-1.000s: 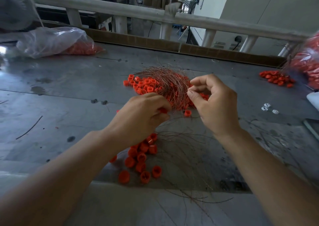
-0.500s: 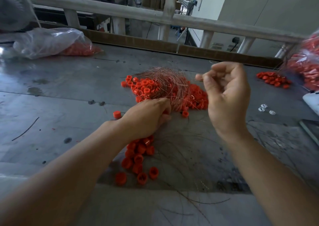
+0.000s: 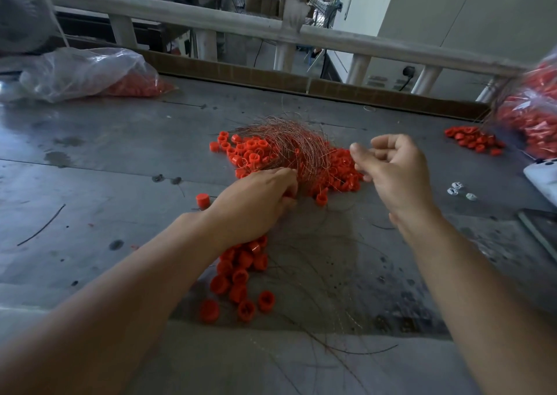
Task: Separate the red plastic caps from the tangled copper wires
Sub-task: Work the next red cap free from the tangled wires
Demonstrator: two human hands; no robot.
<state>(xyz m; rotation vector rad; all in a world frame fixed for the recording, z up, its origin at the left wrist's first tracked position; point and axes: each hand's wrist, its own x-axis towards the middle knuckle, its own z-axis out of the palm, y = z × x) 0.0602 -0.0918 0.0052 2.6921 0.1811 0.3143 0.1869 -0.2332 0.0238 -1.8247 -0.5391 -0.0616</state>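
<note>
Left hand [image 3: 256, 204] sits low on the bench [image 3: 90, 183]. Its fingers curl into the near edge of the wires [image 3: 289, 147] and grip them. Right hand [image 3: 394, 177] is up in the air, just right of the wires. Its fingers are curled, but I cannot tell if it pinches a thin strand or nothing. Caps [image 3: 250, 150] lie under and beside the wires, just past the left hand, so that hand is nearer. Free caps [image 3: 238, 277] lie by the left wrist.
</note>
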